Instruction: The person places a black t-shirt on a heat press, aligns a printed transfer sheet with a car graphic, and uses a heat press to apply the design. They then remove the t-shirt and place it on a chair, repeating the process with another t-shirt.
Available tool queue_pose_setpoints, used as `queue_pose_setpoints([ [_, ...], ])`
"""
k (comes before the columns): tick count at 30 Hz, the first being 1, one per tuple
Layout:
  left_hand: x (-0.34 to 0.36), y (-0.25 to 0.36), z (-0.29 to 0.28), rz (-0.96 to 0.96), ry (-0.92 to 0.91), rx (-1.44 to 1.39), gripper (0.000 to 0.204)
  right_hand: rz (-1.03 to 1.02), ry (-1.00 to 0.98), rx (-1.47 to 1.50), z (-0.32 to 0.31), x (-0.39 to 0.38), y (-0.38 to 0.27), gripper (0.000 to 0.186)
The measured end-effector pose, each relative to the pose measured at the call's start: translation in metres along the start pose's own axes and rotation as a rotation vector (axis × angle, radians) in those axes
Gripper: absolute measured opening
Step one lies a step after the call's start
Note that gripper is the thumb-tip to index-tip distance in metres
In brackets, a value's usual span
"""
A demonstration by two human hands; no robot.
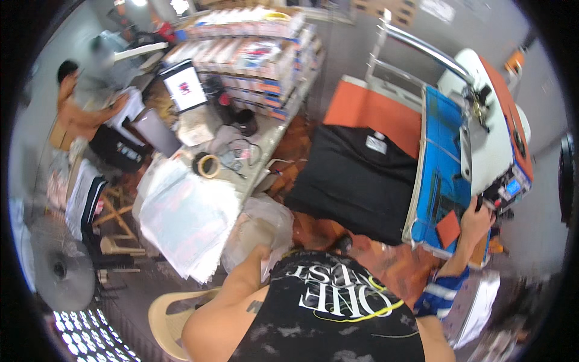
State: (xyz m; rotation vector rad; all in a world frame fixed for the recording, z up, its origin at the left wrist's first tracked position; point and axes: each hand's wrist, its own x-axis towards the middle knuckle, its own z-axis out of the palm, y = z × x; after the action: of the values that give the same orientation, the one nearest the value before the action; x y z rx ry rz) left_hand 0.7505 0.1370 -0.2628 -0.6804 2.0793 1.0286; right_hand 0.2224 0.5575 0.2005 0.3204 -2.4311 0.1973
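Note:
On the right stands a large heat press [491, 114] with an orange and white body. My right hand [476, 224] is closed around a dark handle [480, 203] at its near side, beside a small lit screen [512, 187]. A black T-shirt [359, 178] with a white neck label lies over the orange pad [380, 114], its lower part hanging past the edge. Against the shirt stands a blue-covered platen [443, 163]. My left hand [262, 253] hangs low by a clear plastic bag [259, 229]; its fingers are blurred and partly hidden.
Printed sheets [187, 217], a tape roll [206, 165] and a tablet [183, 87] rest on the table at left, with stacked boxes [259, 57] behind. Beige chair [160, 320] stands lower left. A person [84, 114] handles a white shirt at far left. A fan [60, 268] is near.

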Motion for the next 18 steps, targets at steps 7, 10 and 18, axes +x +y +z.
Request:
queue_pose_setpoints([
  [7, -0.044, 0.017, 0.073, 0.0, 0.13, 0.183, 0.025, -0.03, 0.323, 0.077, -0.057, -0.019, -0.074, 0.104],
  [10, -0.06, 0.018, 0.08, -0.012, 0.257, 0.182, 0.026, -0.222, 0.327, 0.419, -0.087, -0.013, -0.111, 0.114],
  [18, -0.071, 0.058, 0.065, -0.02, 0.618, -0.023, 0.024, -0.235, 0.327, 0.31, -0.1, -0.02, -0.191, 0.111],
])
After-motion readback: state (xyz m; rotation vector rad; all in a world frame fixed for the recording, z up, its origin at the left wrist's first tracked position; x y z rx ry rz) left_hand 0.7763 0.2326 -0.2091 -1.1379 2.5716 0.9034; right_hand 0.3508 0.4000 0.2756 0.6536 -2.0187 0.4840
